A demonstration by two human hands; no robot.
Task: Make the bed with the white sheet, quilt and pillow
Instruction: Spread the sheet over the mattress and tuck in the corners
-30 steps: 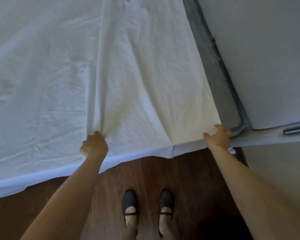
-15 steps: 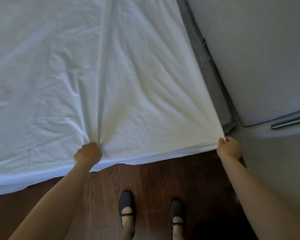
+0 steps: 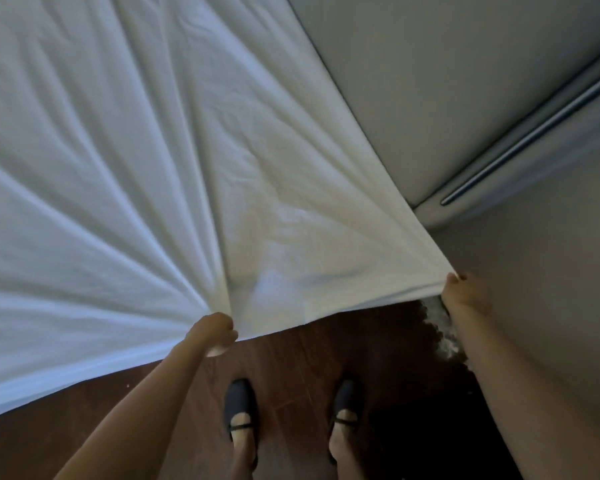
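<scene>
Low in the frame, the left hand point(image 3: 212, 332) grips a bunched fold of the white sheet point(image 3: 125, 174). At right, the right hand point(image 3: 466, 294) pinches its corner, arm extended.

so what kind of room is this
Most likely a bedroom: a white sheet spread wide over a bed, pulled by both hands, a dark wood floor underfoot, and a pale cabinet with a bar handle beside it.

Creased matt cloth sheet point(image 3: 153, 168); dark, faintly glossy wood floor point(image 3: 291, 368).

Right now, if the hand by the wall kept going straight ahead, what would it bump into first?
Probably the white sheet whose corner the right hand grips; depth is unclear.
</scene>
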